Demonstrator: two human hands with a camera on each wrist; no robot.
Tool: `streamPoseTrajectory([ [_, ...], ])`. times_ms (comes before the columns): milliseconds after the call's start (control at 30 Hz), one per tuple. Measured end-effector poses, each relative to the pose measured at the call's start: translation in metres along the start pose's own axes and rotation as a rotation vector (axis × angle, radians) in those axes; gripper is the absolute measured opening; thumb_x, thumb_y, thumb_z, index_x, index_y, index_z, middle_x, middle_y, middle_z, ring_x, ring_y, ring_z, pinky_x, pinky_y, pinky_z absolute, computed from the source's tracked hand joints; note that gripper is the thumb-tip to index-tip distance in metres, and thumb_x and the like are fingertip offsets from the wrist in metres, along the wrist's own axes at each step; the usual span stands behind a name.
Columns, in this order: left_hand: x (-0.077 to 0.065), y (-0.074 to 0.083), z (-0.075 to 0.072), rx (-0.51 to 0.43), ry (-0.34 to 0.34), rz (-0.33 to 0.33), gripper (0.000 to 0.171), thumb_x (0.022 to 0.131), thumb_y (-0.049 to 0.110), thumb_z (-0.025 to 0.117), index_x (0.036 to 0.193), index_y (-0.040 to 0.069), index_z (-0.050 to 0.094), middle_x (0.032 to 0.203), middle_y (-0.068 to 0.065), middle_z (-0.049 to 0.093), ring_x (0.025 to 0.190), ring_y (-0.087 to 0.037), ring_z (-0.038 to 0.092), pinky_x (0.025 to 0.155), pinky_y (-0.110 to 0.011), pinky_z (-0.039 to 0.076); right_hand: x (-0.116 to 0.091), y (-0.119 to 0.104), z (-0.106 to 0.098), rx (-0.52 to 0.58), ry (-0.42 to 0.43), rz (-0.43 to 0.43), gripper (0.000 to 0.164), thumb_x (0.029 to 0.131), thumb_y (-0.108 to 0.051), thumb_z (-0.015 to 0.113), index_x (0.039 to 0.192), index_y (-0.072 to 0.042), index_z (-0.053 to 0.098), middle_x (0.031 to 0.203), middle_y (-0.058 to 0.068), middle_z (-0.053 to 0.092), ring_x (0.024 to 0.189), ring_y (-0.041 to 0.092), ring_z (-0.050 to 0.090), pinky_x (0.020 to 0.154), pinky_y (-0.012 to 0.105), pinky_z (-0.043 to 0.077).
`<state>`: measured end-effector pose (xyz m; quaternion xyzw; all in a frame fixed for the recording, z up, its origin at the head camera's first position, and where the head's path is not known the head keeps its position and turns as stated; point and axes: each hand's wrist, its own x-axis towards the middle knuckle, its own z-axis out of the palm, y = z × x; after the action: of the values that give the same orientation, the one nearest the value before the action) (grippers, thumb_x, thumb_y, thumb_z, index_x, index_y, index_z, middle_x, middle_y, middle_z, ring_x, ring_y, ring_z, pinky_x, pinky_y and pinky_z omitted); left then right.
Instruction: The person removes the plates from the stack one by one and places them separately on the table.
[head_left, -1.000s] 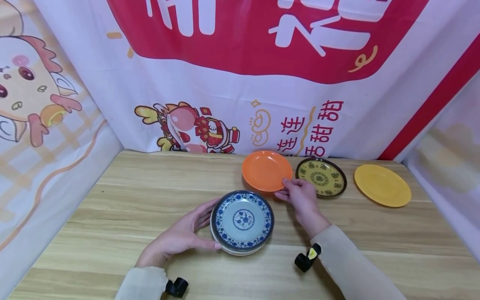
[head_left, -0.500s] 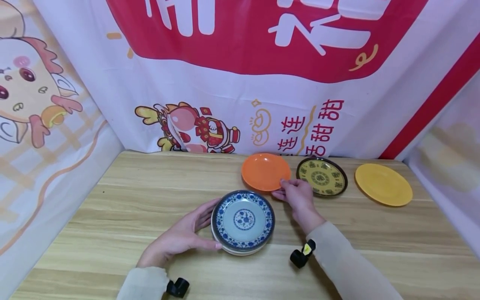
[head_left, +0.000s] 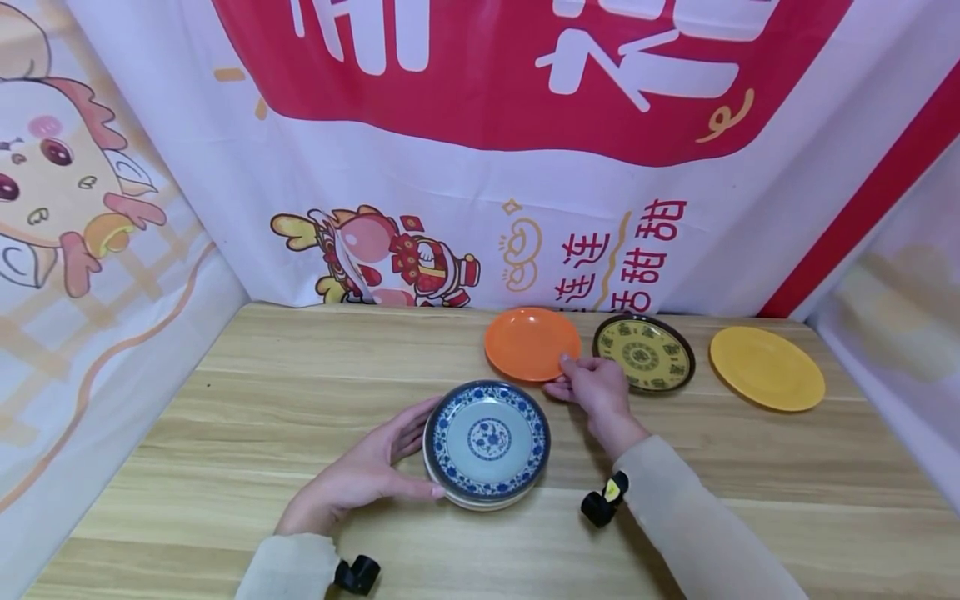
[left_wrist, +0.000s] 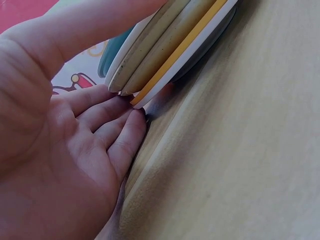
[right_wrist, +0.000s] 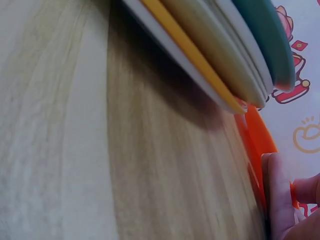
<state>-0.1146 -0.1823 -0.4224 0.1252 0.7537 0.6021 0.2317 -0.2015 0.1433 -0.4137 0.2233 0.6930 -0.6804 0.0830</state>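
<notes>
A stack of several plates (left_wrist: 165, 50) stands on the table, topped by a plate with a blue floral rim (head_left: 487, 400). At its left side is my left hand (head_left: 360, 471), thumb and fingers mostly extended, the fingertips against the stack's edge. Behind and to the right, my right hand (head_left: 602, 396) pinches the near right rim of an orange plate (head_left: 528, 342), thumb on top and fingers below. In the right wrist view the orange plate (right_wrist: 259, 132) appears edge-on, partly behind the stack; its far side is hidden there.
To the right of the orange plate lie a dark-rimmed plate with a green-yellow pattern (head_left: 641, 354) and a yellow plate (head_left: 767, 368). All sit near the back of the wooden table (head_left: 315, 350). A printed cloth (head_left: 420, 183) hangs behind the table's back edge.
The orange plate's far edge has come down, so it looks flatter. My right hand and sleeve have shifted slightly left. My left hand and the stack have hardly moved.
</notes>
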Motion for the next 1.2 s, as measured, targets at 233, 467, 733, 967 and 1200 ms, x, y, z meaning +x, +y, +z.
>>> streamPoseTrajectory([
  [233, 0.001, -0.002, 0.000, -0.004, 0.005, -0.015, 0.114, 0.077, 0.014, 0.097, 0.170, 0.026, 0.031, 0.179, -0.004, 0.029, 0.166, -0.038, 0.026, 0.137, -0.058, 0.019, 0.000, 0.003, 0.000, -0.053, 0.019, -0.038, 0.037, 0.109, -0.024, 0.065, 0.132, 0.005, 0.059, 0.101, 0.015, 0.074, 0.074, 0.014, 0.079, 0.079, 0.029, 0.069],
  [467, 0.003, -0.002, 0.000, 0.003, 0.010, -0.010, 0.116, 0.076, 0.015, 0.097, 0.170, 0.025, 0.031, 0.179, -0.004, 0.029, 0.166, -0.036, 0.027, 0.137, -0.057, 0.019, -0.001, 0.005, 0.000, -0.071, 0.033, -0.069, 0.034, 0.109, -0.025, 0.065, 0.127, 0.003, 0.059, 0.092, 0.013, 0.076, 0.072, 0.015, 0.079, 0.076, 0.030, 0.069],
  [733, 0.002, -0.002, 0.001, 0.006, 0.006, -0.011, 0.113, 0.078, 0.015, 0.097, 0.170, 0.026, 0.032, 0.179, -0.003, 0.030, 0.166, -0.037, 0.027, 0.137, -0.057, 0.020, -0.004, 0.008, 0.001, -0.111, 0.048, -0.095, 0.034, 0.109, -0.030, 0.066, 0.124, 0.000, 0.058, 0.094, 0.014, 0.076, 0.072, 0.014, 0.080, 0.075, 0.030, 0.070],
  [967, 0.001, -0.001, 0.004, 0.033, -0.004, 0.015, 0.112, 0.078, 0.017, 0.097, 0.170, 0.024, 0.032, 0.178, -0.005, 0.031, 0.165, -0.038, 0.028, 0.137, -0.059, 0.020, -0.009, 0.010, -0.002, -0.110, 0.044, -0.095, 0.039, 0.106, -0.036, 0.069, 0.122, -0.002, 0.059, 0.096, 0.013, 0.075, 0.069, 0.014, 0.078, 0.074, 0.031, 0.070],
  [1200, 0.000, 0.002, 0.004, 0.043, -0.020, 0.041, 0.110, 0.080, 0.017, 0.096, 0.170, 0.020, 0.032, 0.178, -0.009, 0.031, 0.164, -0.042, 0.028, 0.136, -0.063, 0.019, -0.021, 0.010, -0.006, -0.136, -0.008, -0.087, 0.044, 0.104, -0.043, 0.071, 0.119, -0.003, 0.063, 0.091, 0.010, 0.073, 0.068, 0.016, 0.074, 0.067, 0.031, 0.069],
])
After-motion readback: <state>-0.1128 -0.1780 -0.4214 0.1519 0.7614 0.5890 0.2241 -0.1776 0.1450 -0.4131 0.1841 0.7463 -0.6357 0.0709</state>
